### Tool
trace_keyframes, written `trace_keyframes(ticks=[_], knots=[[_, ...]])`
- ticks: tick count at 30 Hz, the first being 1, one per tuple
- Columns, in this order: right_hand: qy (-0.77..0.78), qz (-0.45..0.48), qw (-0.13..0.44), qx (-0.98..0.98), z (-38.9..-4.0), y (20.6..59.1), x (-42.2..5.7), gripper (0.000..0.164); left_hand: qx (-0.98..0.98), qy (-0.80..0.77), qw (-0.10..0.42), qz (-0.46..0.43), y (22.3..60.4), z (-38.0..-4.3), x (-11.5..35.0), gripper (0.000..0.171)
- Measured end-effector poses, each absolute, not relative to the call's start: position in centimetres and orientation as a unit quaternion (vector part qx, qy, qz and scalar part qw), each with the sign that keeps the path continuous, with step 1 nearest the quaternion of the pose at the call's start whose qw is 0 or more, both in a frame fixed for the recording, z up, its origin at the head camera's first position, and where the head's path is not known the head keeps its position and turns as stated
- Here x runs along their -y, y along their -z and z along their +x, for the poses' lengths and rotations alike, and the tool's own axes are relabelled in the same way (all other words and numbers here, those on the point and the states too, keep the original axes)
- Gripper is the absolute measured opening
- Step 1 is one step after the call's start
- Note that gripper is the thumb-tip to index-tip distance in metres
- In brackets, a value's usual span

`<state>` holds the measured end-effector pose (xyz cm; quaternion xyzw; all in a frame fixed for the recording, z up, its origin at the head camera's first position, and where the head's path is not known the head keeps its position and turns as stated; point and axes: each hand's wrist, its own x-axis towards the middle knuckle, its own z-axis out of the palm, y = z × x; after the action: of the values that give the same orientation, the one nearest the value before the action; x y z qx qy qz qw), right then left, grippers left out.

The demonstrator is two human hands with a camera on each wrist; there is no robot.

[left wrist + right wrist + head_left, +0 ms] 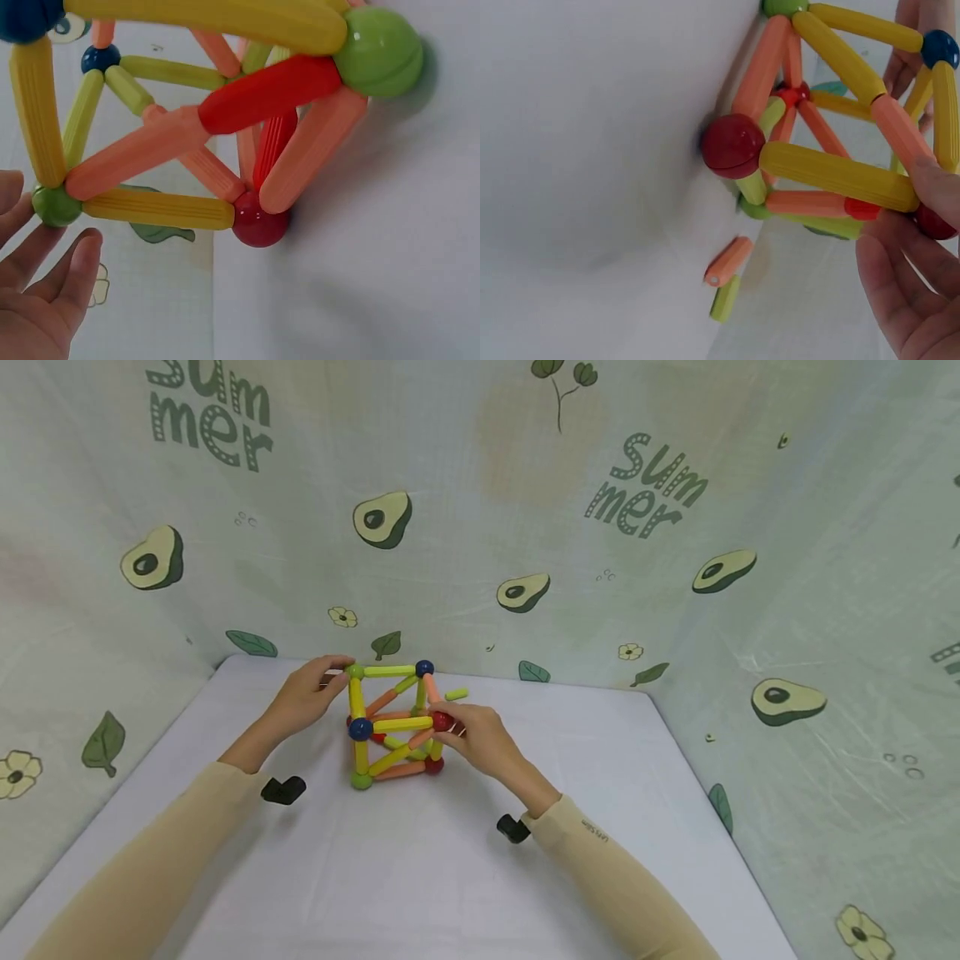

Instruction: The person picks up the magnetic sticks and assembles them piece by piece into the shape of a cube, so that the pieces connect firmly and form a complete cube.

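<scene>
A cube-shaped frame of magnetic building sticks and balls [402,724] stands on the table, with yellow, orange, red and green sticks and red, blue and green balls. Diagonal sticks cross several of its faces. My left hand [306,696] is at the upper back left corner, thumb and fingers around a green ball [56,206]. At the upper front right corner, my right hand [483,739] pinches a red ball [442,721] between thumb and fingers. That ball is partly covered by the thumb in the right wrist view.
A loose orange stick [727,261] and a light green stick [725,300] lie on the white table [450,877] behind the frame's right side. A printed cloth [465,527] hangs around the back and sides. Black wrist-worn pieces [284,790] show beside both sleeves.
</scene>
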<state>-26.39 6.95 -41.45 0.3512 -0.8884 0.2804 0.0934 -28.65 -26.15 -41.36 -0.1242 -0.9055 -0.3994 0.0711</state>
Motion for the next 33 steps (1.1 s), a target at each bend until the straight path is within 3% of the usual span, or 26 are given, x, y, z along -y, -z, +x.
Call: trace_keyframes(ticks=[10,19,33], knots=[[-0.306,0.348,0.030,0.885,-28.1,41.2,-9.5,0.054,0.904,0.387,0.106,-0.150,42.0,-27.1,25.7,0.038],[-0.323,0.326,0.035,0.888,-30.0,41.1,-11.1,0.055,0.903,0.377,0.118,-0.170,42.5,-24.5,25.0,0.033],[-0.275,0.271,-0.007,0.923,-34.4,42.7,-10.0,0.040,0.901,0.358,0.171,-0.173,43.2,-21.6,25.6,0.027]])
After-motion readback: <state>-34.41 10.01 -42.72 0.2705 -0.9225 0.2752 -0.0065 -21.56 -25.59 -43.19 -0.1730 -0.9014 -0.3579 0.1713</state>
